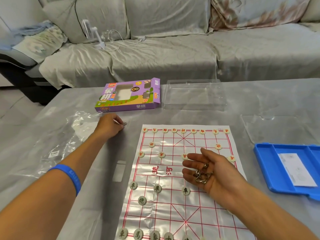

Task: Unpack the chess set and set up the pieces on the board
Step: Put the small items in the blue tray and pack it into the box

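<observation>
- The right hand (206,170) lies palm up over the middle of the board (173,201), fingers spread and relaxed, with a clutch of metal rings (202,174) loose in the palm — nothing pins them, so a tilt could spill them onto the sheet.
- If they drop, I'd expect them to knock the red piece (185,156) just beside the fingertips, or the dark piece (185,190) near the heel of the hand.
- The left hand (110,126) is off the board on the table (86,170), pinching a small metal ring (125,123) with its fingertips; being so small, it could slip out.
- The board is thin and creased, so a dragging forearm might shift it and slide whole rows.
- Red pieces line the far edge and dark ones the near rows, but the near right side is hidden behind the arm — gaps there could go unnoticed.
- The box (128,96) sits well clear beyond the board.
</observation>
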`<state>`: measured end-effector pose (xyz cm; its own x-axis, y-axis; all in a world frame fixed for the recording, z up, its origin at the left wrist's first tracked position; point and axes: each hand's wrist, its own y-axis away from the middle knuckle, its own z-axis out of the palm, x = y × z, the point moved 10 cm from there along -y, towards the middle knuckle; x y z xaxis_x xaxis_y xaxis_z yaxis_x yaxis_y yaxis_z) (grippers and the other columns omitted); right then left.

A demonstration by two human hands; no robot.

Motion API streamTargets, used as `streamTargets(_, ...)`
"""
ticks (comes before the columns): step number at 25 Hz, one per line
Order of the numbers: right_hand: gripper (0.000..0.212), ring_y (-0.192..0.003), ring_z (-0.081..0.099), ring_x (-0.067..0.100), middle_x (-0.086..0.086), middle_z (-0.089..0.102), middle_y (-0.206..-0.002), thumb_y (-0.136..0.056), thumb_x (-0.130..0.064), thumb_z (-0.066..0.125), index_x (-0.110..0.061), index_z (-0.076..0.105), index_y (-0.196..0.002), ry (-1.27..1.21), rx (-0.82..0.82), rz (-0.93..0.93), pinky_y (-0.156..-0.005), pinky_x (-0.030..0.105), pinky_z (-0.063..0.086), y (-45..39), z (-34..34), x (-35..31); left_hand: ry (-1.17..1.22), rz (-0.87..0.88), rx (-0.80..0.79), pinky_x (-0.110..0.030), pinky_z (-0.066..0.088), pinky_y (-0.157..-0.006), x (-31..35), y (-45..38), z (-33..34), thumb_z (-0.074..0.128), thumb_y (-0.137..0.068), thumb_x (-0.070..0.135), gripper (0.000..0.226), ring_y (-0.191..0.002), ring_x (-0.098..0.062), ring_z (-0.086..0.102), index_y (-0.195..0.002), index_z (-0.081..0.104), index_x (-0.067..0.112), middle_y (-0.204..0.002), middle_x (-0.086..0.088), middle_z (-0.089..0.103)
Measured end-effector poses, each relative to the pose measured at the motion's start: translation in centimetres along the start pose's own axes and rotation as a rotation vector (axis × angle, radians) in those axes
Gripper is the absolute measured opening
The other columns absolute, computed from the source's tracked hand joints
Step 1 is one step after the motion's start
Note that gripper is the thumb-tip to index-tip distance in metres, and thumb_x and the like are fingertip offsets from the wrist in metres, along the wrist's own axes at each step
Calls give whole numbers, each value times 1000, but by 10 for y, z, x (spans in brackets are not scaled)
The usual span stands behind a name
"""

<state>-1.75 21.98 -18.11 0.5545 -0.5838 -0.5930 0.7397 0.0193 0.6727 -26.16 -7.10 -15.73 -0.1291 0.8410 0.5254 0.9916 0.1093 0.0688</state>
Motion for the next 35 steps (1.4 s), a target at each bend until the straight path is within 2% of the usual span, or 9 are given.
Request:
streamTargets(10, 39, -77, 70, 36, 25, 71, -98, -99, -30, 47, 4, 64, -107, -51, 5, -1, -65, 41, 61, 2, 0, 0, -39, 77, 85, -28, 50, -70, 14, 53, -6, 72, -83, 11, 13, -75, -15, 59, -78, 62, 20, -87, -4, 66)
streamTargets(12, 40, -82, 71, 37, 25, 70, -98, -99, -30, 47, 4, 64, -108, -76, 2, -5, -65, 42, 61, 5, -3, -2, 180, 103, 136, -29, 55, -72, 40, 85, -17, 74, -81, 11, 13, -75, -16, 62, -79, 64, 19, -84, -1, 67)
streamTargets(15, 44, -89, 70, 39, 24, 70, -100, -100, -35, 44, 4, 63, -110, -108, -13, -3, -69, 42, 61, 9, -3, -7, 545, 309, -22, -25, 57, -71, 122, 157, -12, 77, -77, 5, 13, -74, -15, 68, -80, 68, 15, -77, 1, 71)
streamTargets(19, 54, -88, 71, 31, 22, 71, -101, -102, -40, 34, 4, 65, -110, -177, -56, -93, -69, 38, 59, 31, -12, -29, 415, 680, -190, -20, 57, -74, 221, 261, 22, 74, -81, 11, 14, -77, -5, 67, -81, 69, 24, -81, 11, 71)
streamTargets(23, 31, -65, 71, 23, 14, 71, -80, -97, -24, 45, -3, 67, -93, -268, 77, -197, -48, 27, 53, 49, -55, -50, 423, 804, -141, -18, 54, -72, 268, 297, 40, 72, -83, 18, 7, -81, -5, 65, -86, 69, 24, -84, 13, 69)
streamTargets(27, 28, -33, 40, 10, 1, 46, -47, -93, -22, 47, -12, 49, -67, -311, 233, -287, -30, 12, 22, 61, -132, -84, 507, 749, -198, -12, 49, -68, 291, 311, 64, 66, -87, 21, 6, -87, 0, 61, -87, 66, 27, -85, 18, 65)
streamTargets(29, 24, -35, 39, 11, 1, 45, -51, -92, -19, 46, -13, 49, -69, -286, 300, -341, -32, 12, 22, 69, -180, -115, 397, 725, -287, -10, 49, -70, 294, 312, 94, 64, -89, 25, 7, -87, 1, 60, -90, 62, 32, -89, 21, 63)
streamTargets(32, 15, -51, 49, 17, 7, 58, -71, -88, -4, 42, -10, 55, -81, -170, 433, -404, -44, 24, 36, 79, -242, -152, 226, 735, -410, -13, 48, -80, 295, 318, 138, 61, -91, 31, 8, -89, 2, 57, -96, 59, 38, -97, 21, 59)
streamTargets(35, 29, -68, 55, 20, 9, 59, -85, -86, 10, 33, -9, 55, -88, -165, 523, -462, -61, 32, 46, 77, -280, -168, 166, 741, -459, -10, 43, -80, 296, 322, 164, 61, -91, 31, 9, -89, 6, 53, -98, 60, 37, -98, 23, 56)
